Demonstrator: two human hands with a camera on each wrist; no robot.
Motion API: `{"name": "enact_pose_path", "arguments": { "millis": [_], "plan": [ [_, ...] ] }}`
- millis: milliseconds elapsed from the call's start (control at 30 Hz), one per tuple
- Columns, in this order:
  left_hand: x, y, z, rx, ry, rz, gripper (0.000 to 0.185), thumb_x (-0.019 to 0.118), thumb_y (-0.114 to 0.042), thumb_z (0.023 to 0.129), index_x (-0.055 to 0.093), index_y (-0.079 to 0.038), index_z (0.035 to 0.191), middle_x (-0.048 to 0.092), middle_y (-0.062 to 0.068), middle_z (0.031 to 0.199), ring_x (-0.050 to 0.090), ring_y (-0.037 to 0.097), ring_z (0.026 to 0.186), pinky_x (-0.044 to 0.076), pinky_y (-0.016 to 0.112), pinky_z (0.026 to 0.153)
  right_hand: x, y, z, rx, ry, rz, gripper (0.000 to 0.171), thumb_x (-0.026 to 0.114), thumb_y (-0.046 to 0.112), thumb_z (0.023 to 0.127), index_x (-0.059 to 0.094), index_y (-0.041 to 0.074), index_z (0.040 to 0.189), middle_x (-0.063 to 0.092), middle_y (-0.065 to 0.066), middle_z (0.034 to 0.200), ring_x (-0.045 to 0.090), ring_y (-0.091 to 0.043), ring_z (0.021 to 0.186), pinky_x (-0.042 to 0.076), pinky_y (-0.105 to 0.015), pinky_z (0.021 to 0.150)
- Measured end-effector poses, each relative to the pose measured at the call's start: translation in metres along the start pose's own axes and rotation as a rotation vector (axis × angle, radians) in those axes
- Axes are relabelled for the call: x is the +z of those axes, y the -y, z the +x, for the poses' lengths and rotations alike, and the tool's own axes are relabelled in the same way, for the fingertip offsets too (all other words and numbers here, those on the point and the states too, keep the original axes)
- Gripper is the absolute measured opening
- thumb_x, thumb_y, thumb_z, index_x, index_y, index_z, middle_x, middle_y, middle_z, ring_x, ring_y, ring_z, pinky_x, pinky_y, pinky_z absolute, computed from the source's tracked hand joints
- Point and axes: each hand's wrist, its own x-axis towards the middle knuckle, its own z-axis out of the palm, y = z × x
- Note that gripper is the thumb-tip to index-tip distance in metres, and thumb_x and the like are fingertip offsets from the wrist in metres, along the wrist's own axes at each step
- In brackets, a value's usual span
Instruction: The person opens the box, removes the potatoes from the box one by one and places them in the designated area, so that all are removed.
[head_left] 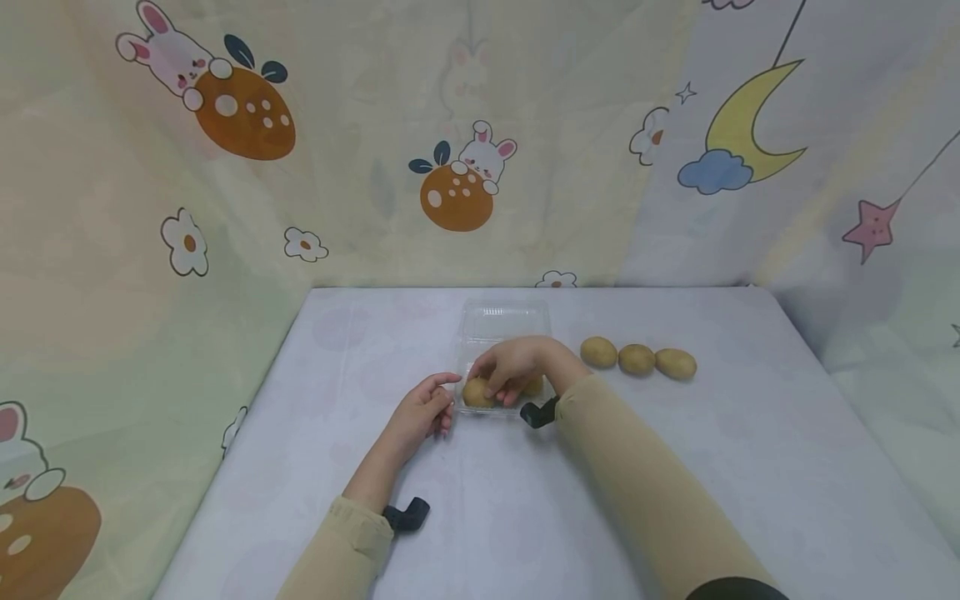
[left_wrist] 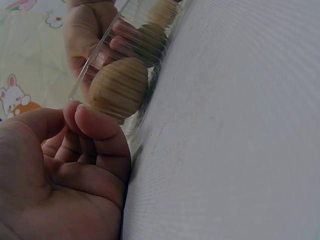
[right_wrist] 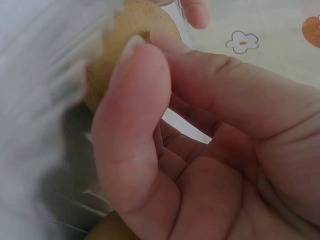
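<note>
A clear plastic box (head_left: 504,321) lies mid-table with its lid folded back. My right hand (head_left: 491,385) reaches into its left end and grips a brown potato (head_left: 476,393); another potato (head_left: 534,386) shows under that palm. The right wrist view shows the thumb (right_wrist: 131,75) pressed on the potato (right_wrist: 135,20). My left hand (head_left: 447,400) is at the box's left edge. In the left wrist view its thumb and fingertip (left_wrist: 97,125) pinch the ribbed wall (left_wrist: 136,131), with the potato (left_wrist: 119,86) just behind it.
Three more potatoes (head_left: 637,359) lie in a row to the right of the box. A pale cloth covers the table (head_left: 750,467). Printed curtains (head_left: 225,167) close in the back and both sides.
</note>
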Motion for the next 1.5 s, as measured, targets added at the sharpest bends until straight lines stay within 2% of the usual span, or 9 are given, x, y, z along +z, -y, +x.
{"name": "enact_pose_path", "arguments": {
  "millis": [233,467,867,1267,1500],
  "plan": [
    [-0.001,0.001,0.001,0.003,0.006,-0.005,0.031,0.052,-0.017,0.103,0.055,-0.017,0.133,0.055,0.002,0.076,0.052,0.015,0.062,0.049,0.027,0.056,-0.001,0.002,-0.001,0.009,0.016,-0.003,0.036,0.072,0.011,0.089,0.064,0.023,0.122,0.056,-0.007,0.124,0.06,-0.018,0.078,0.059,-0.03,0.072],
    [0.0,0.0,0.0,0.01,0.006,-0.003,0.032,0.051,-0.014,0.102,0.054,-0.013,0.135,0.054,0.002,0.076,0.052,0.014,0.061,0.049,0.027,0.056,-0.003,0.0,-0.001,-0.03,0.021,-0.043,0.035,0.072,0.013,0.089,0.064,0.021,0.122,0.057,-0.007,0.117,0.058,-0.016,0.076,0.058,-0.028,0.068],
    [0.001,-0.002,-0.001,0.008,0.011,-0.01,0.036,0.05,-0.013,0.102,0.051,-0.01,0.138,0.054,0.0,0.075,0.052,0.014,0.061,0.05,0.027,0.056,-0.007,-0.006,-0.005,-0.058,-0.011,-0.054,0.033,0.073,0.015,0.089,0.066,0.021,0.12,0.058,-0.006,0.117,0.057,-0.014,0.071,0.055,-0.024,0.064],
    [0.001,-0.001,0.0,0.006,0.01,-0.014,0.036,0.051,-0.014,0.102,0.052,-0.012,0.137,0.055,0.001,0.075,0.052,0.014,0.061,0.05,0.027,0.056,-0.01,-0.011,-0.014,-0.112,-0.063,-0.069,0.034,0.074,0.018,0.087,0.066,0.02,0.12,0.06,-0.005,0.117,0.056,-0.014,0.07,0.054,-0.025,0.063],
    [0.0,0.0,0.001,0.008,0.018,-0.022,0.036,0.051,-0.012,0.102,0.051,-0.011,0.138,0.054,0.002,0.076,0.052,0.015,0.06,0.05,0.027,0.056,-0.014,-0.012,-0.02,-0.161,-0.094,-0.11,0.032,0.075,0.023,0.086,0.068,0.025,0.118,0.061,-0.003,0.119,0.058,-0.014,0.069,0.055,-0.026,0.064]
  ]
}}
